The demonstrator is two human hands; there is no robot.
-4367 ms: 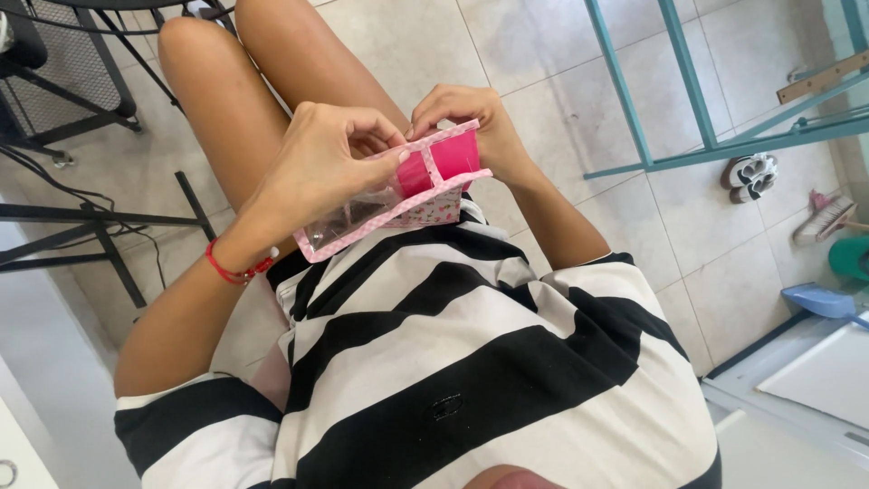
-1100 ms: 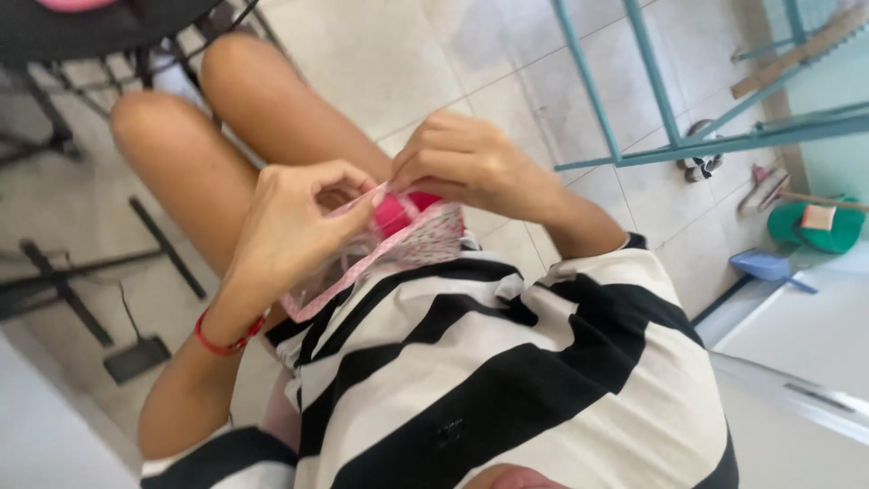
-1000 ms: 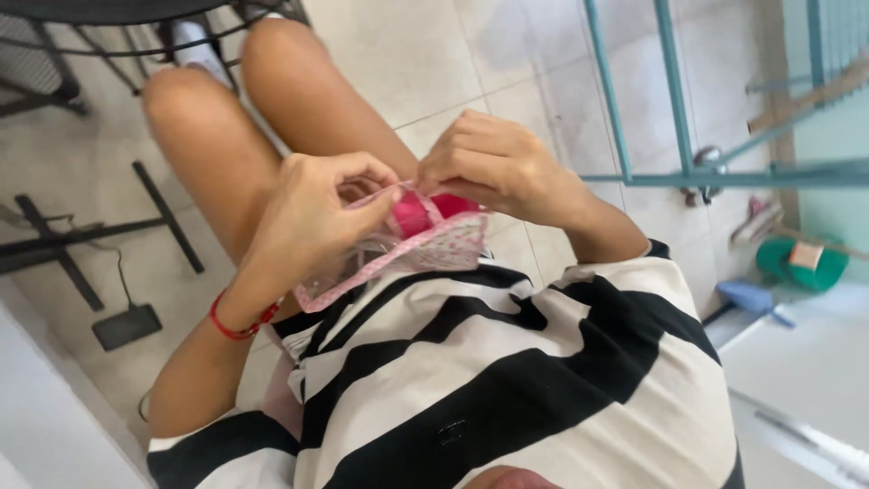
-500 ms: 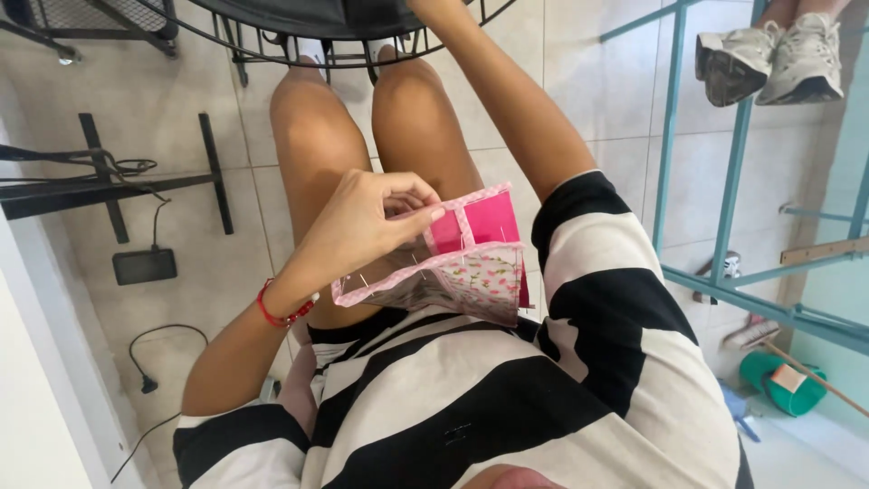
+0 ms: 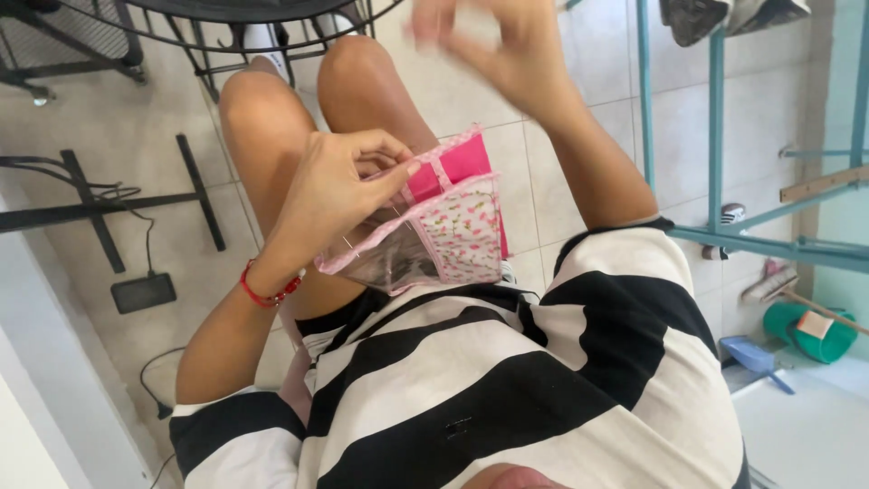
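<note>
Pink floral pouch [image 5: 453, 222] pinched in left hand [image 5: 339, 186] grip; right hand [image 5: 507, 50] raised, blurred, fingers loosely spread, empty.

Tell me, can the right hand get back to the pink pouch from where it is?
Probably yes: the right hand is raised above the pink pouch, with nothing between them; the left hand pinches only its left edge.

Beyond the grip I see a black power brick [image 5: 143, 292] lower left, a green bucket [image 5: 808, 330] and blue dustpan [image 5: 751, 359] far right.
</note>
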